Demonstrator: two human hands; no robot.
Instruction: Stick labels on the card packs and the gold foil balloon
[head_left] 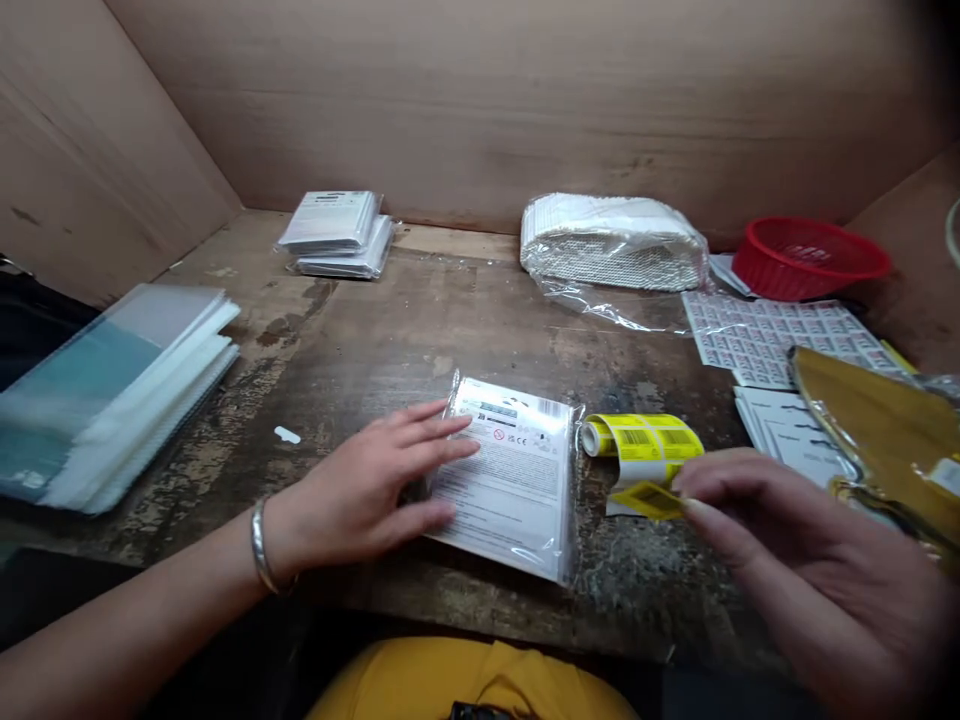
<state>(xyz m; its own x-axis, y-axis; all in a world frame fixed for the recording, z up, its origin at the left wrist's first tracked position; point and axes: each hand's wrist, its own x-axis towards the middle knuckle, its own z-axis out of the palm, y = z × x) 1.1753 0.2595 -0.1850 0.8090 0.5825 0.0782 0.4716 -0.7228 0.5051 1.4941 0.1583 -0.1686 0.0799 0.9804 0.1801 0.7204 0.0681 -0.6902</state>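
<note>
Yellow barcode label (649, 500) sits pinched between thumb and fingers of the right hand (787, 540), with its label roll (637, 438) just beyond. Left hand (360, 490) lies open on a plastic packet (506, 480).

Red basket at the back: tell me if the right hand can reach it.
Probably yes, once the right hand lets go of the yellow barcode label. The gold foil packet and label sheet between look low enough to pass over to the red basket.
</note>
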